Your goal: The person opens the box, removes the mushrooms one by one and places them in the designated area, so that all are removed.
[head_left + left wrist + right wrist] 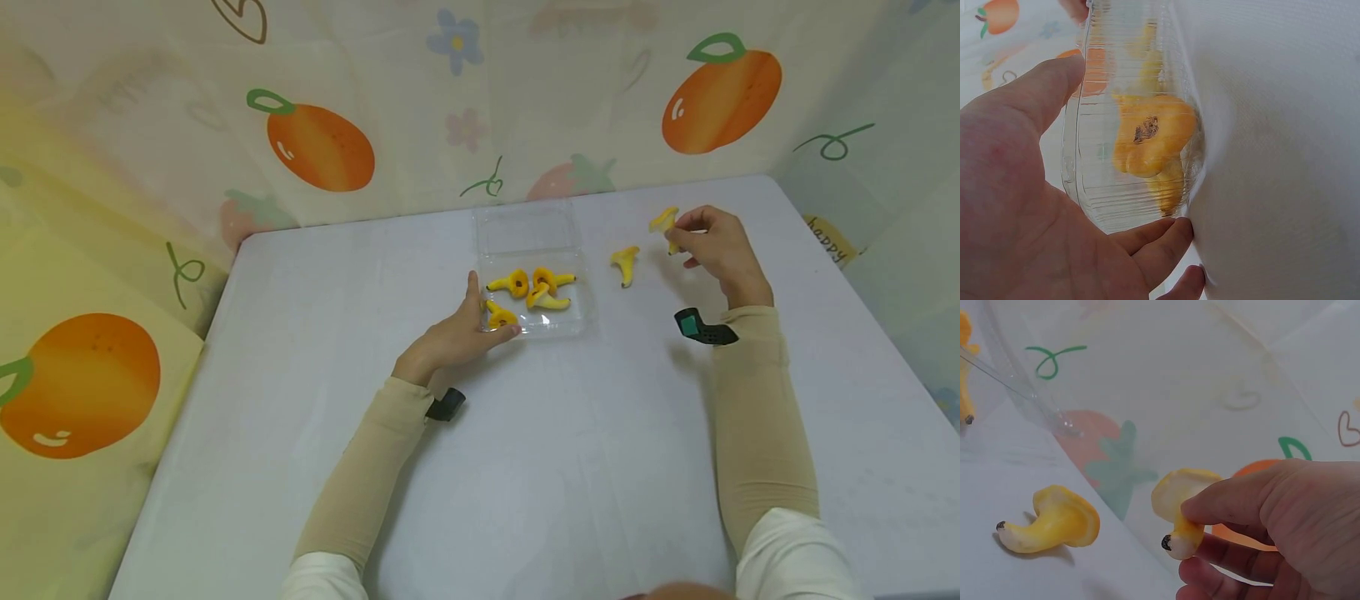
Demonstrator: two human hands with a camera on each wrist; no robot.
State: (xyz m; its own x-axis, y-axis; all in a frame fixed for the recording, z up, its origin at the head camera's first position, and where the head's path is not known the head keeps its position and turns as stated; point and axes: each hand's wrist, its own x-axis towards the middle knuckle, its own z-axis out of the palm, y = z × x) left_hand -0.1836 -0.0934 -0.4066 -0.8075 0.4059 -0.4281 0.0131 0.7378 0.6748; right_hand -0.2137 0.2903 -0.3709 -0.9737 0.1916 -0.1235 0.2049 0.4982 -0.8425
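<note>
— What's nearest?
— The bare left hand (pixel 457 335), thumb and index finger stretched wide around the near-left corner of a clear, rectangular plastic box (pixel 551 323) on the white-covered table (pixel 600 467), touching it.
— What's inside?
— Four small yellow, trumpet-shaped mushrooms (pixel 555 303); the clear plastic lid (pixel 525 229) lies open on the far side.
— And to the right?
— One loose yellow mushroom (pixel 1057 522) with a black stem tip, lying on the table.
— The bare right hand (pixel 720 247)?
— Just right of that, thumb and fingers pinching the stem of another flared yellow mushroom (pixel 1169 494), raised above the table.
— Furthest off?
— A cream cloth backdrop (pixel 420 150) printed with orange fruit.
</note>
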